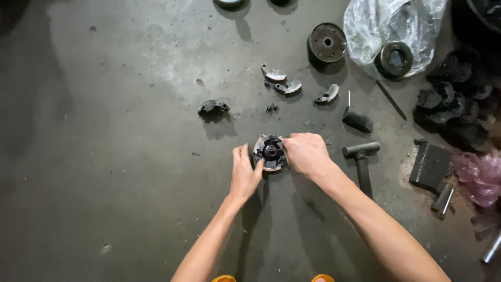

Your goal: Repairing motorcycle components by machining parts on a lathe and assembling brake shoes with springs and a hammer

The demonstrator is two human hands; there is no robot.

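The stained grey concrete floor fills almost everything I see, and all the parts lie straight on it. Far up on my right a crumpled clear plastic bag spreads out, with 1 dark ring-shaped part resting on its lower edge. Beside the bag stands a round dark drum. At the right edge a heap of black greasy parts sits above a flat dark block and a pink plastic bag. A T-shaped tool lies just right of my right forearm. My right hand is closed over the right side of the round clutch assembly, which sits on the floor in the middle of the view. My left hand presses against its left rim, fingers together and bent around the edge. Above it, well apart, lie 3 pale curved shoes, 1 dark curved shoe further left, and a tiny dark piece between
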